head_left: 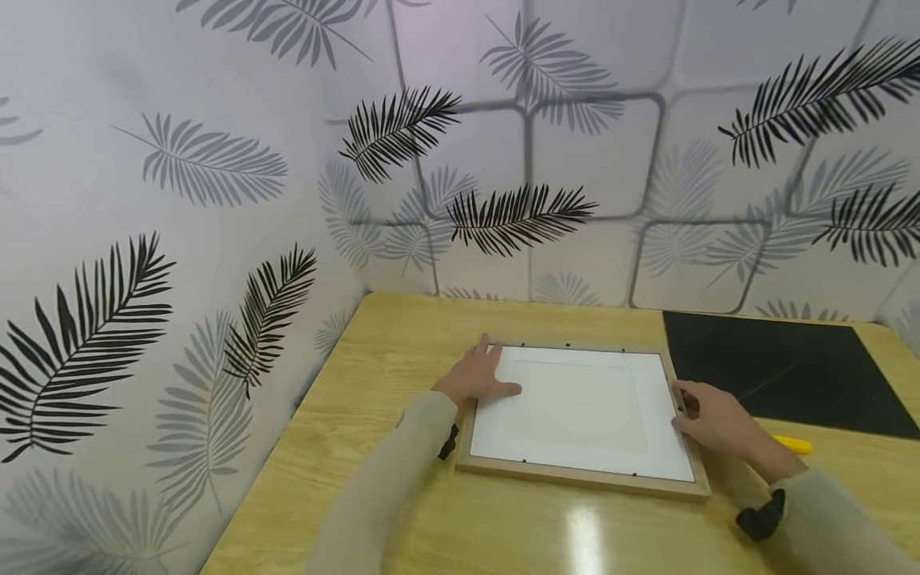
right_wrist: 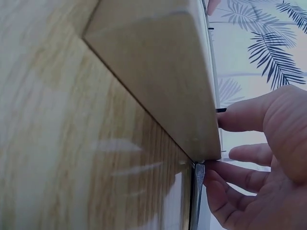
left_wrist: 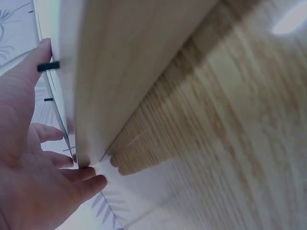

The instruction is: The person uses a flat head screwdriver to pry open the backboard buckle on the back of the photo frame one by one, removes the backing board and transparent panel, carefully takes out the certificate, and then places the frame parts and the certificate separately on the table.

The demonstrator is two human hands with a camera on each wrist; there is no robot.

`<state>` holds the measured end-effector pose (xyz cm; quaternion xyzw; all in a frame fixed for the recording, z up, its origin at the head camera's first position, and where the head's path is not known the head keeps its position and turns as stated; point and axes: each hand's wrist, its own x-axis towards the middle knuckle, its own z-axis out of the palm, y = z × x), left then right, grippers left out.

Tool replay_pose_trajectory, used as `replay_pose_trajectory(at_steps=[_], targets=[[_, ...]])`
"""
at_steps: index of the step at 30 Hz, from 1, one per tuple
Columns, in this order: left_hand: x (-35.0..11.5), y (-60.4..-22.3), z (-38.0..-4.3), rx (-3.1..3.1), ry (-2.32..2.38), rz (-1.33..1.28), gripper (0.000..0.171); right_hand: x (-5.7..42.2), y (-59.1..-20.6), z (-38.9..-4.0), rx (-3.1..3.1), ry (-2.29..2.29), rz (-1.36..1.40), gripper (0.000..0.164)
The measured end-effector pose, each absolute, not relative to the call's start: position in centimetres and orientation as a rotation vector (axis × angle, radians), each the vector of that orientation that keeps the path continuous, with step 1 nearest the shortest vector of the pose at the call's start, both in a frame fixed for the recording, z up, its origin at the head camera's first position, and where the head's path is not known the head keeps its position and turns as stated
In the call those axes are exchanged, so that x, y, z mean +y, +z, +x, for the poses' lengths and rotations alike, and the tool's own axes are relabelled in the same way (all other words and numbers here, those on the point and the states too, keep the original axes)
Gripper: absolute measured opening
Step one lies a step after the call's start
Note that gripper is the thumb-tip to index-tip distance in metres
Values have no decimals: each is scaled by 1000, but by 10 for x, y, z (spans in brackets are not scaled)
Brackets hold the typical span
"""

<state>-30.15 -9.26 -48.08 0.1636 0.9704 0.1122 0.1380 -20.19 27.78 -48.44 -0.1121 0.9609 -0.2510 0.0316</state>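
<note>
A light wooden picture frame point(head_left: 575, 474) lies flat on the table, with a white panel point(head_left: 575, 407) inside it. Small black tabs line its inner edge. My left hand point(head_left: 480, 375) rests with fingers spread over the upper left side, the thumb reaching onto the panel. In the left wrist view, the fingertips of that hand point(left_wrist: 43, 167) are at the frame's far corner. My right hand point(head_left: 719, 419) holds the right side of the frame; the right wrist view shows its thumb point(right_wrist: 244, 115) at a black tab and the other fingers curled by the outer side.
A black mat point(head_left: 776, 359) lies on the table point(head_left: 374, 383) at the back right. Beside my right wrist is a yellow handle point(head_left: 794, 444), partly hidden. In the right wrist view, a flat metal tip point(right_wrist: 199, 189) is close to the frame's corner. A leaf-patterned wall point(head_left: 575, 263) stands behind the table.
</note>
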Motion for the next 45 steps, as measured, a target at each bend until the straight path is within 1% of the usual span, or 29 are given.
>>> replay_pose_trajectory(at_steps=[5, 11, 20, 24, 26, 27, 31, 33, 37, 39, 45], targets=[[-93, -484, -309, 2817, 298, 531, 94, 278, -484, -196, 2945, -776, -370, 65], [-89, -483, -320, 2895, 85, 660, 88, 283, -486, -193, 2951, -739, -433, 67], [-77, -483, -326, 2892, -61, 930, 66, 287, -484, -182, 2969, -658, -514, 67], [-71, -481, -325, 2889, -135, 1051, 44, 288, -482, -178, 2969, -628, -522, 69], [-69, -479, -323, 2887, -178, 1101, 39, 288, -481, -176, 2965, -625, -517, 70], [-69, -478, -322, 2884, -212, 1121, 40, 288, -481, -176, 2960, -630, -516, 70], [-68, -475, -316, 2862, -356, 1155, 56, 288, -482, -175, 2952, -652, -510, 71], [-68, -474, -312, 2847, -400, 1166, 58, 288, -483, -174, 2943, -658, -502, 71], [-69, -475, -307, 2828, -491, 1225, 53, 289, -485, -174, 2925, -665, -481, 73], [-69, -478, -306, 2821, -604, 1295, 48, 290, -486, -174, 2911, -674, -466, 74], [-72, -480, -303, 2816, -868, 1609, 26, 289, -486, -174, 2886, -681, -426, 78]])
